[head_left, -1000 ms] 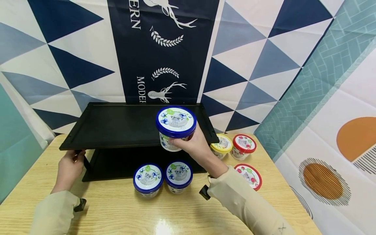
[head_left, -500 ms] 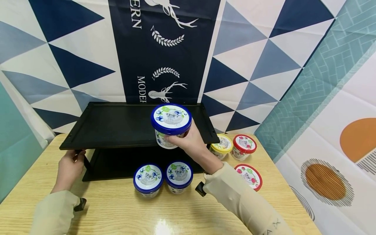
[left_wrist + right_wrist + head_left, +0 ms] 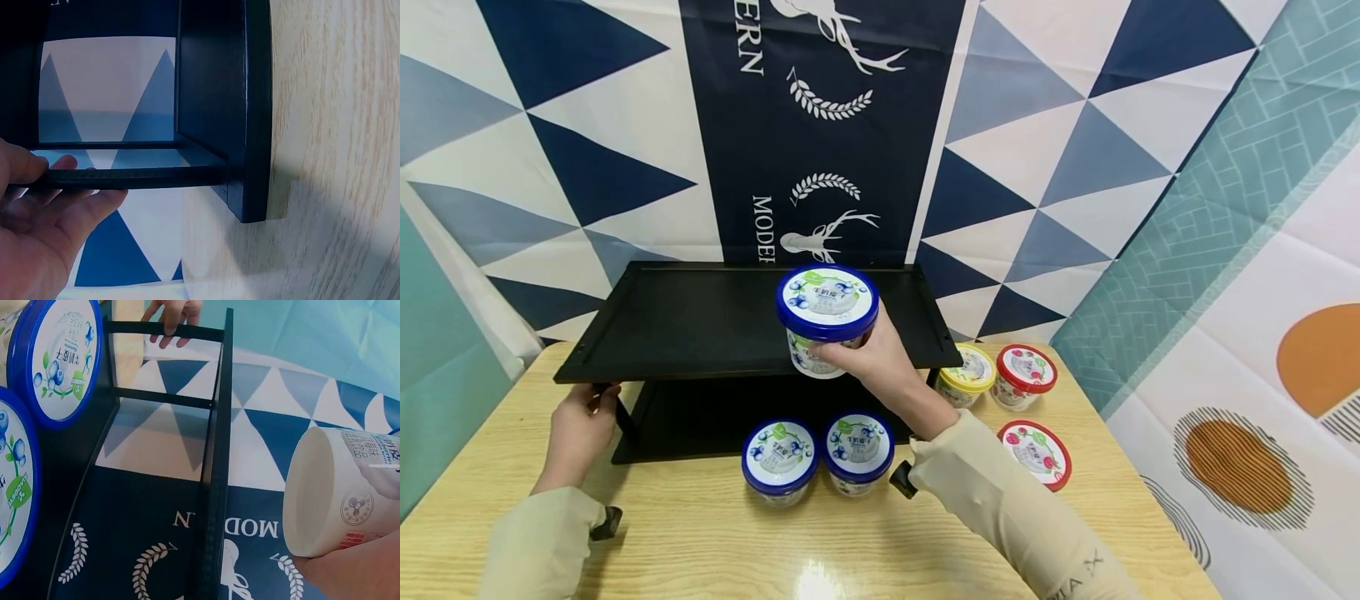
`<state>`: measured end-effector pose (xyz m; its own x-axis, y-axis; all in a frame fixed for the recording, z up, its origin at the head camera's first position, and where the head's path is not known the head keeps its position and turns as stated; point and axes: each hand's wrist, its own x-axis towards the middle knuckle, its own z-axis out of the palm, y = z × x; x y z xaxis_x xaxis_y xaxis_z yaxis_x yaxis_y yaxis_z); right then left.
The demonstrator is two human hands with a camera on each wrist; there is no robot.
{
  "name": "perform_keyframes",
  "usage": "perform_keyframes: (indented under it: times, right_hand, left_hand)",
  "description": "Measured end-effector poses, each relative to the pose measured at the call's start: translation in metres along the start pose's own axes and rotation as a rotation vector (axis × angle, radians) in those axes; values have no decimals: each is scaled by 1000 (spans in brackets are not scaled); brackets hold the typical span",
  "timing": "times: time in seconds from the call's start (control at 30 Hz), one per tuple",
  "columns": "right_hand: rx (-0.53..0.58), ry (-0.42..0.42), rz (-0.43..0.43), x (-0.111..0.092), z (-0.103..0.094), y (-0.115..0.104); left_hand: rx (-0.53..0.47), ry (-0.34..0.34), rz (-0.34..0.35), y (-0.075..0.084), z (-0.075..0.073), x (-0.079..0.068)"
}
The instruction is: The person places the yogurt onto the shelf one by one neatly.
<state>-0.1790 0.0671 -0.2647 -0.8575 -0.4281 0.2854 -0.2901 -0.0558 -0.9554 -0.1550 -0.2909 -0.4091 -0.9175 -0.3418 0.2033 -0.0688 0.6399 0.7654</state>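
Observation:
My right hand (image 3: 876,358) grips a blue-lidded tub with blueberries printed on it (image 3: 827,304), held up over the front part of the black shelf's top board (image 3: 700,321). In the right wrist view the white underside of the tub (image 3: 309,494) shows, apart from the shelf board. At the shelf's front left corner, my left hand (image 3: 580,429) holds the thin black post (image 3: 137,178) between thumb and fingers. Two more blue-lidded tubs, a left one (image 3: 780,457) and a right one (image 3: 858,447), stand side by side at the shelf's lower front edge.
To the right of the shelf stand a yellow-lidded tub (image 3: 967,375) and a red-lidded tub (image 3: 1025,375). Another red lid (image 3: 1036,454) shows nearer, partly behind the right sleeve (image 3: 1007,500). A patterned cloth (image 3: 820,125) hangs behind the wooden table (image 3: 715,533).
My right hand has carried the blue-lidded tub leftward and slightly farther back over the top board. The left hand keeps its hold on the post.

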Motion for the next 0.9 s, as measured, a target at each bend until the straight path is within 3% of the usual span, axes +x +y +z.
perform_keyframes:
  times: [0.9]
  right_hand:
    - [-22,-24,-1,15,26,3]
  left_hand:
    - [-7,-5,27,-1,-1,-1]
